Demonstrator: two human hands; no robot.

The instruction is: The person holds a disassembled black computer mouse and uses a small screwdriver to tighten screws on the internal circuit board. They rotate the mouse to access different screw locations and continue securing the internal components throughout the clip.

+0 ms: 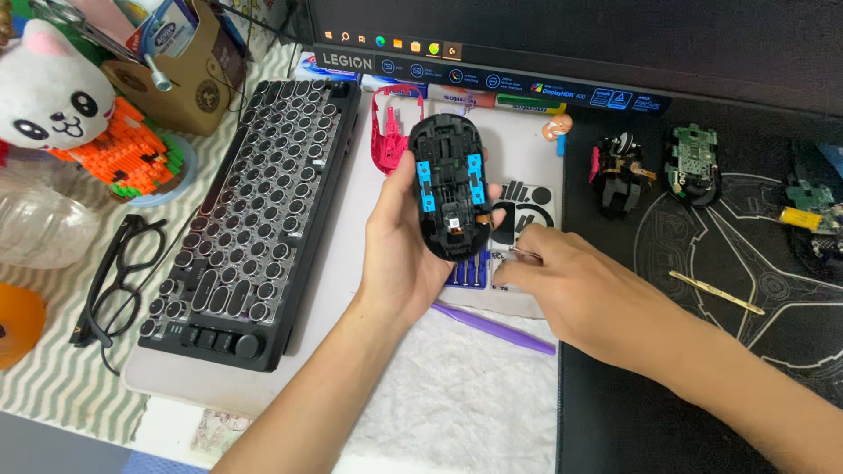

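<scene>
Head view: a black mouse base shell [448, 184] with 2 blue pads inside is held upright above the desk [351, 263], its open inner side facing the camera. The left hand [404, 250] grips it from below and behind, fingers wrapped round its edges. Just to its right, the right hand [562, 281] pinches a small metal bit [525, 254] between thumb and fingertips, over a tray of screwdriver bits [474, 268]. A purple pry tool [496, 329] lies on the white cloth [465, 395] beneath. Behind the shell rests a pink mouse cover [391, 132]. Left of the hands sits a black round-key keyboard [255, 211], with black glasses [118, 276] beyond it. On the dark mat [746, 263] at right lie a green circuit board [692, 162] and a brass-coloured tool [716, 292].
</scene>
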